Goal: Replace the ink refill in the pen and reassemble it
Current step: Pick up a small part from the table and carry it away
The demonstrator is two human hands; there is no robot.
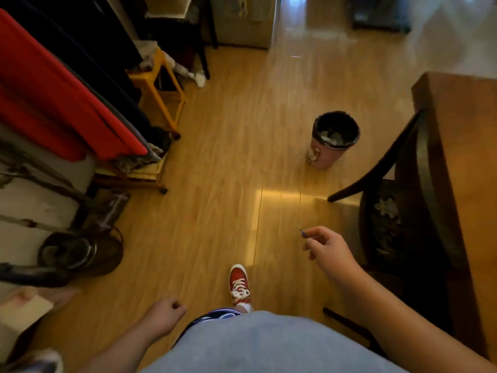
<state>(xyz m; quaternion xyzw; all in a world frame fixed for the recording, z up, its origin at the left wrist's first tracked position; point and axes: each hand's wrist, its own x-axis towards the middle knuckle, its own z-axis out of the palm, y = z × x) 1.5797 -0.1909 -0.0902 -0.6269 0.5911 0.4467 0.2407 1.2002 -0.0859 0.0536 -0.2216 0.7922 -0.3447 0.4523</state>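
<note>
The person stands on a wooden floor (215,162), and the landmark here is the pink waste bin (332,141) lined with a black bag, some crumpled paper inside it. The right hand (326,250) is on the near side of the bin and slightly to its left, well apart from it, with a stretch of bare floor between. Thumb and forefinger pinch a thin ink refill (301,230); only its short tip end shows, poking up and to the left out of the fingers, its long axis slanting roughly toward the bin's side of the room. The other fingers are loosely curled. The left hand (164,316) hangs much farther from the bin, low by the body, fingers curled into a loose fist with nothing visible in it. So the right hand is the nearer one, and, I judge, this is the spent refill being carried to the bin for dropping. The pen body is not in view. A cartoon cat face is printed on the bin; no readable writing anywhere. A red sneaker (239,284) steps forward toward the bin
</note>
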